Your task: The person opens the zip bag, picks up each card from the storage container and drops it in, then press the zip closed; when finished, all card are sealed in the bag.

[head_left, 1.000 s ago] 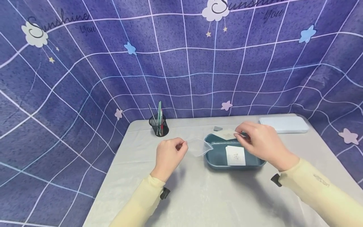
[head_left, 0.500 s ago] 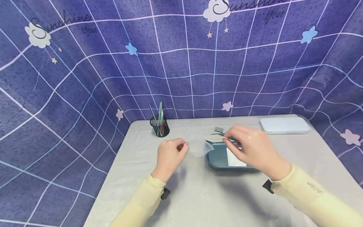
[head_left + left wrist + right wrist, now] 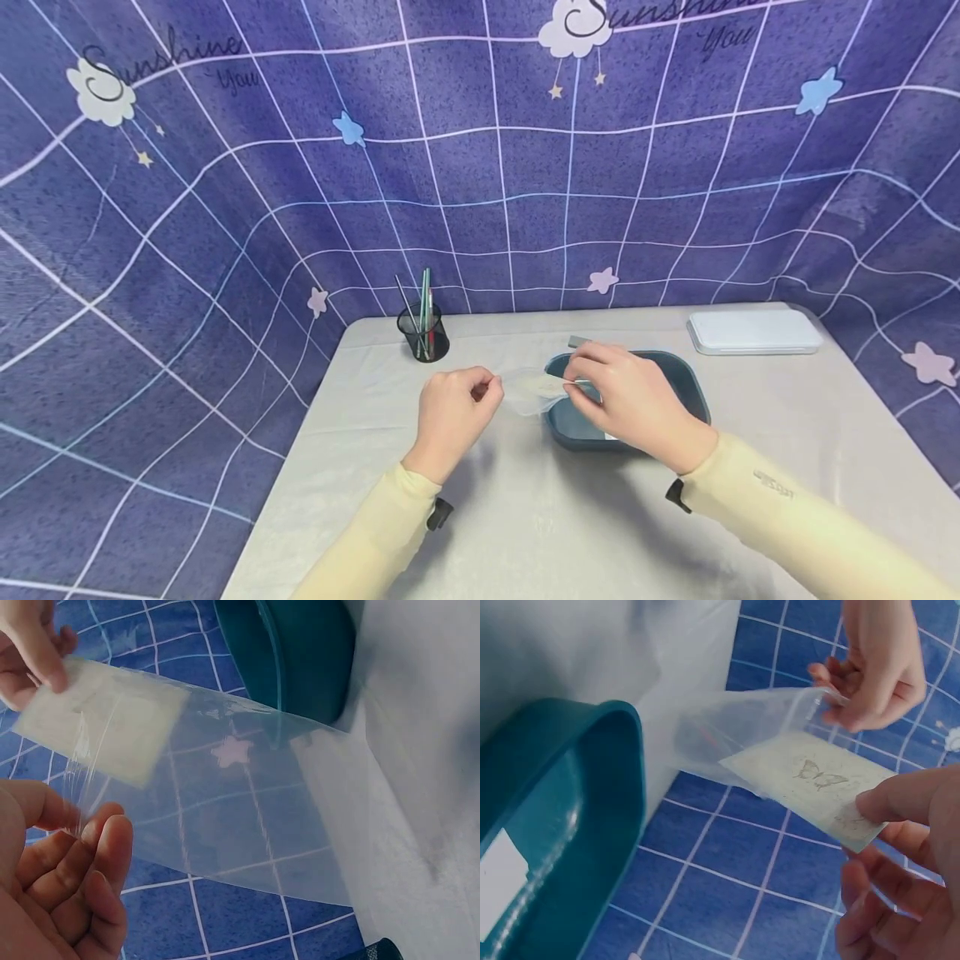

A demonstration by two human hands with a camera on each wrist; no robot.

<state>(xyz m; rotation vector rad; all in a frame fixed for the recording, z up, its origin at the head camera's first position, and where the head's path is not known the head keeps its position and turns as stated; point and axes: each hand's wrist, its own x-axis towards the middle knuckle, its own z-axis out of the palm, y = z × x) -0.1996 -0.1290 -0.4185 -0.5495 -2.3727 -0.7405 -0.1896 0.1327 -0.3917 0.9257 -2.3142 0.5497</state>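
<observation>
My left hand (image 3: pixel 453 417) pinches the mouth edge of a clear plastic bag (image 3: pixel 232 802), which hangs out to the right of it. Between thumb and fingers, my right hand (image 3: pixel 630 404) grips a pale card (image 3: pixel 817 776) printed with a butterfly. In both wrist views the card's far part lies inside the bag's mouth, its near end still in the right fingers. Beneath the right hand stands a teal bin (image 3: pixel 686 387). A white card (image 3: pixel 501 881) lies inside the bin, mostly hidden by the hand in the head view.
A black mesh pen cup (image 3: pixel 423 333) with several pens stands at the back left of the table (image 3: pixel 375 500). At the back right lies a pale flat case (image 3: pixel 753 331). A small grey block (image 3: pixel 577 342) sits behind the bin.
My right hand has moved left from above the bin, carrying the card to the bag and into its mouth. The left hand has stayed nearly still with the bag.
</observation>
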